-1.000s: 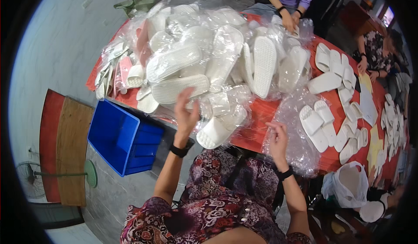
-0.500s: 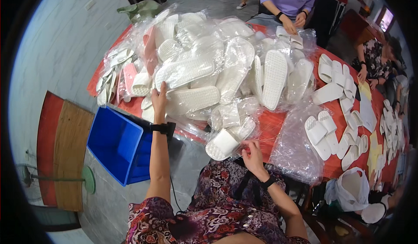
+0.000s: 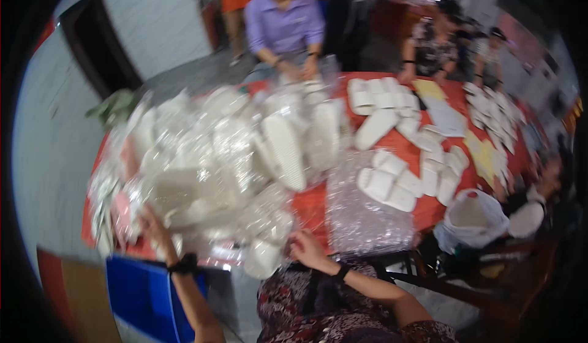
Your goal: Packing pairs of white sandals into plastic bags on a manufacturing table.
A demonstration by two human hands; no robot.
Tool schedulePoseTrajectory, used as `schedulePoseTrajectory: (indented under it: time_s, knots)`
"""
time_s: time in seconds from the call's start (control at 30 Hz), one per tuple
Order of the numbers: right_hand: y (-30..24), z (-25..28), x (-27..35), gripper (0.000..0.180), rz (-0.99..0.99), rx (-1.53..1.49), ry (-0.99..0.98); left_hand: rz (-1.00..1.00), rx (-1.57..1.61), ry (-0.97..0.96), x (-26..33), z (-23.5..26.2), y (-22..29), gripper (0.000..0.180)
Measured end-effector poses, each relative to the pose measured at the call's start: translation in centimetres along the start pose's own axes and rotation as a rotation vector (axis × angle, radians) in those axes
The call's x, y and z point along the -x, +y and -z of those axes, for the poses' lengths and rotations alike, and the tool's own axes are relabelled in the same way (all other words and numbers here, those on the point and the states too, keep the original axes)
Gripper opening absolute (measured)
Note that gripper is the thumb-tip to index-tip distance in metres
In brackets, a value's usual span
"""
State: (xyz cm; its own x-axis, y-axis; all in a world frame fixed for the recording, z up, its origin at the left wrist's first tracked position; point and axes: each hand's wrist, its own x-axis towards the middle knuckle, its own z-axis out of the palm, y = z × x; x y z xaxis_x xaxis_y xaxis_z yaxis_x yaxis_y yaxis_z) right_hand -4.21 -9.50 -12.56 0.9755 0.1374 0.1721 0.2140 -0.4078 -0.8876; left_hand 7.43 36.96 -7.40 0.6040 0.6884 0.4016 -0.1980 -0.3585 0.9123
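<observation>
A heap of white slippers in clear plastic bags (image 3: 202, 141) covers the near left of the red-topped table. My left hand (image 3: 157, 236) is at the heap's front left edge, against the bagged slippers by a pink slipper (image 3: 124, 213); its fingers are blurred. My right hand (image 3: 308, 250) is at the table's front edge, fingers bent together, just right of a bagged white slipper (image 3: 264, 258). Whatever those fingers pinch, perhaps thin plastic, is too blurred to make out. Flat clear plastic bags (image 3: 367, 217) lie to the right of this hand.
Unbagged white slippers (image 3: 389, 180) sit in groups on the right of the red table (image 3: 311, 207), beside yellow sheets (image 3: 481, 156). A blue bin (image 3: 144, 300) stands below my left arm. A white plastic bag (image 3: 471, 217) is at right. Across the table sits a person in purple (image 3: 285, 21).
My view has swung up and to the right, so the table appears lower and further left. Both hands stay beside the same bagged slippers. The picture is now blurred.
</observation>
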Motion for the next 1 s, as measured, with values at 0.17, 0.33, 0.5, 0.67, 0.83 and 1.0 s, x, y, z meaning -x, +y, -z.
schedulePoseTrajectory:
  time_s: [0.17,0.33,0.5,0.67,0.83,1.0]
  knots:
    - [-0.9,1.6,-2.3,0.03,-0.156,-0.189,-0.005,-0.377,-0.225,0.086,4.3,-4.6,17.2,0.043]
    - [-0.6,3.4,-4.1,0.026,-0.286,-0.65,0.095,-0.288,-0.038,-0.329,5.8,-7.0,19.8,0.038]
    - [0.5,6.5,-2.4,0.025,-0.605,-1.045,-0.004,-0.17,0.224,-0.317,12.0,-11.8,20.6,0.035]
    - [2.1,8.3,1.3,0.027,-0.079,-0.552,0.077,-0.005,0.052,-0.651,12.9,-17.4,18.8,0.027]
    - [1.3,11.8,2.3,0.032,-0.647,-1.187,-0.019,0.002,0.049,-0.793,14.7,-22.2,15.8,0.029]
    - [5.2,11.4,3.4,0.033,-0.683,-1.301,0.04,0.067,0.031,-0.815,15.3,-23.0,11.8,0.031]
